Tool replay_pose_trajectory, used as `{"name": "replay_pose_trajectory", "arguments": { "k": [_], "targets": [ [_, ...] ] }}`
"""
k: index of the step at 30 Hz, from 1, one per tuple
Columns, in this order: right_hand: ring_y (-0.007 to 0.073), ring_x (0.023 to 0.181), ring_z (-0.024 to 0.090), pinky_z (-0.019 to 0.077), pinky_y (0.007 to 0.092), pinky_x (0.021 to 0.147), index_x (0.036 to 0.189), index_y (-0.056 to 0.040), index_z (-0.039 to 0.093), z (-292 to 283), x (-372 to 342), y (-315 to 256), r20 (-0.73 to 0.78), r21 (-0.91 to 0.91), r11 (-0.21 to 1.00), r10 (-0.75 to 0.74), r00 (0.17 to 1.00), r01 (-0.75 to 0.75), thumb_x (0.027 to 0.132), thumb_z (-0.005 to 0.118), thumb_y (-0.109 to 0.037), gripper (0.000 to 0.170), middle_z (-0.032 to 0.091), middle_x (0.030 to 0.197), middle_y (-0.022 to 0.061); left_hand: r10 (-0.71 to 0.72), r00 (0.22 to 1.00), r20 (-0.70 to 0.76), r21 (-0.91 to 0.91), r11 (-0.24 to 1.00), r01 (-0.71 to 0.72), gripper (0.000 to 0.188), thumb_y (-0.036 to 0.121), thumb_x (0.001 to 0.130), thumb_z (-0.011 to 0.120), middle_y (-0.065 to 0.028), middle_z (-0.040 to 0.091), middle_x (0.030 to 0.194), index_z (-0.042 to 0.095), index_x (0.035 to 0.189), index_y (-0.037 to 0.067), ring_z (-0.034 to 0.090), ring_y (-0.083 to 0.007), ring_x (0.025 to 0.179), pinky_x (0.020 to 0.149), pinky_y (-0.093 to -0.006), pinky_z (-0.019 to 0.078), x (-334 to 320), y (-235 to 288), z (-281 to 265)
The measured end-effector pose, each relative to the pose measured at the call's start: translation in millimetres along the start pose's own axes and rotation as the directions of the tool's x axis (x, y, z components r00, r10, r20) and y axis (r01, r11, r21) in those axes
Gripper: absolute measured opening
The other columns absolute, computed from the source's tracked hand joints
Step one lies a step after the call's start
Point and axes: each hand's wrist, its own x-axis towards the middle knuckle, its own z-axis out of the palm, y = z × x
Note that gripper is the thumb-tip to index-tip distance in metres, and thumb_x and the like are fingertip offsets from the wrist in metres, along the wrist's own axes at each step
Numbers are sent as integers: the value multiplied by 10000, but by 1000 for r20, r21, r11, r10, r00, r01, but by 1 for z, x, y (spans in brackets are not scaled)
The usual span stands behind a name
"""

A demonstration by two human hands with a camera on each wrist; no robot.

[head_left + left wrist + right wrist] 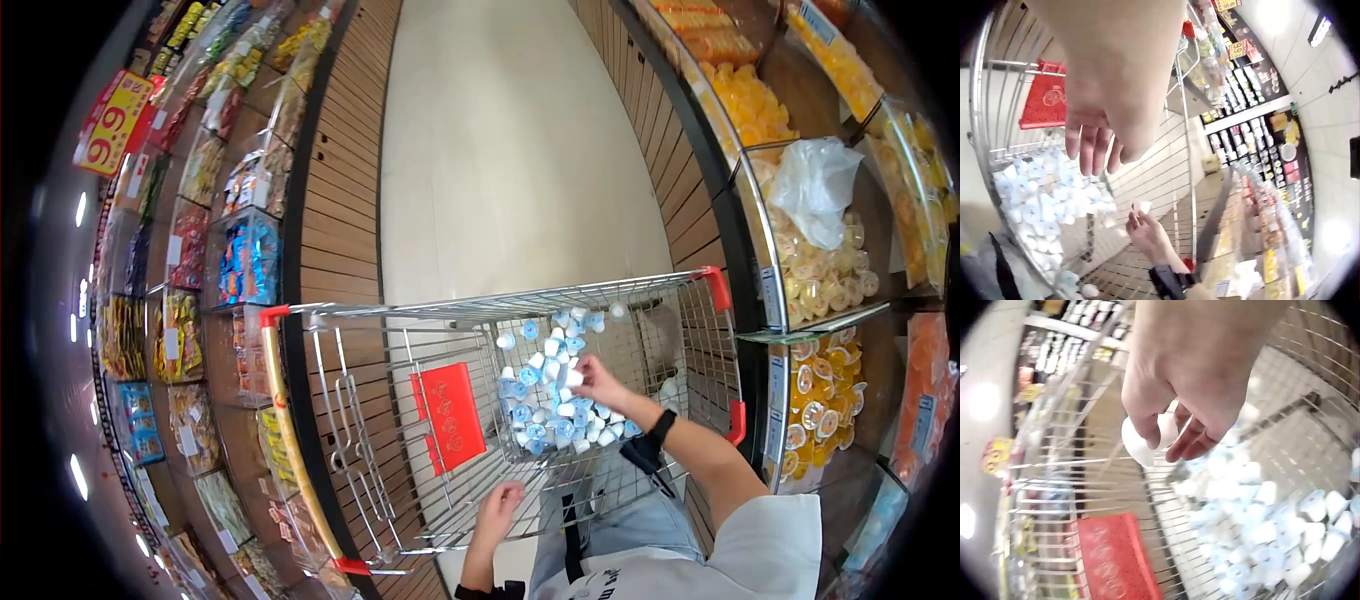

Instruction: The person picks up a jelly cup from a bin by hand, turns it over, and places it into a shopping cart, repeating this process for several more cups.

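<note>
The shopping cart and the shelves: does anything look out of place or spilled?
A crumpled plastic bag lies over pale yellow cups at right, perhaps left there. In the cart, small white and blue cups lie jumbled; I see no spill.

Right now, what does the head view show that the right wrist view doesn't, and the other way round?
Only the head view: the left hand and the plastic bag. Only the right wrist view: a white ledge across dark shelving. Both: the right hand pinching a white cup, the red panel and the blue-and-white containers in the cart.
</note>
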Motion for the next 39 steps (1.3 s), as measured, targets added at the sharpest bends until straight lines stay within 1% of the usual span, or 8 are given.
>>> {"name": "replay_pose_trajectory", "arguments": {
  "k": [8, 14, 15, 19, 23, 26, 30, 39],
  "targets": [
    [98, 863, 417, 367, 245, 708, 922, -70, 301, 167, -155, -148, 472, 199, 968, -232, 851, 154, 648, 534, 72, 387, 384, 961, 38, 293, 946, 136, -362, 904, -228, 156, 163, 802, 402, -25, 490, 741, 446, 840, 19, 459, -67, 636, 516, -189, 369, -75, 110, -42],
    [126, 830, 454, 368, 267, 723, 908, -53, 337, 259, -239, -161, 491, -101, 905, -317, 811, 414, 652, 553, 19, 343, 435, 932, 54, 444, 894, 64, -347, 850, -397, 187, 141, 778, 457, 36, 390, 578, 387, 636, 42, 383, -19, 513, 447, -150, 325, -185, 112, -83],
    [127, 798, 465, 374, 259, 707, 872, -36, 378, 274, -249, -162, 484, -150, 843, -393, 782, 516, 693, 517, -13, 228, 461, 871, 55, 487, 873, 43, -344, 827, -444, 205, 132, 773, 462, 36, 373, 540, 379, 609, 44, 372, -20, 487, 432, -157, 311, -201, 109, -91],
    [105, 709, 456, 381, 229, 649, 791, -20, 426, 311, -284, -164, 420, -216, 824, -406, 812, 523, 775, 410, -86, 69, 476, 779, 52, 572, 818, -54, -271, 780, -564, 224, 122, 770, 462, 29, 373, 532, 364, 584, 44, 360, -19, 471, 419, -161, 287, -251, 90, -115],
    [55, 527, 408, 343, 188, 488, 680, -3, 433, 354, -325, -167, 380, -361, 819, -307, 873, 445, 793, 402, -151, 189, 428, 555, 3, 630, 766, -126, -282, 717, -637, 229, 142, 780, 447, 33, 362, 527, 360, 591, 47, 354, -18, 474, 417, -161, 283, -279, 68, -126],
    [40, 504, 353, 301, 186, 449, 658, 1, 421, 381, -339, -163, 313, -475, 765, -316, 896, 436, 790, 418, -157, 206, 401, 550, -6, 645, 749, -151, -351, 674, -650, 221, 165, 791, 431, 34, 355, 531, 356, 615, 54, 350, -19, 474, 414, -161, 279, -300, 61, -130],
    [33, 510, 296, 268, 183, 445, 629, -11, 412, 410, -361, -165, 328, -276, 831, -390, 860, 482, 802, 401, -153, 224, 355, 550, -31, 725, 665, -180, -347, 586, -733, 202, 181, 805, 399, 29, 345, 544, 342, 652, 63, 342, -25, 466, 407, -162, 270, -322, 58, -138],
    [37, 519, 302, 272, 189, 452, 629, -5, 403, 431, -384, -171, 373, -273, 679, -579, 725, 682, 804, 391, -131, 216, 364, 559, -17, 839, 498, -220, -337, 414, -846, 209, 192, 813, 366, 22, 323, 558, 320, 651, 69, 308, -30, 452, 392, -165, 244, -342, 58, -141]
  ]
}}
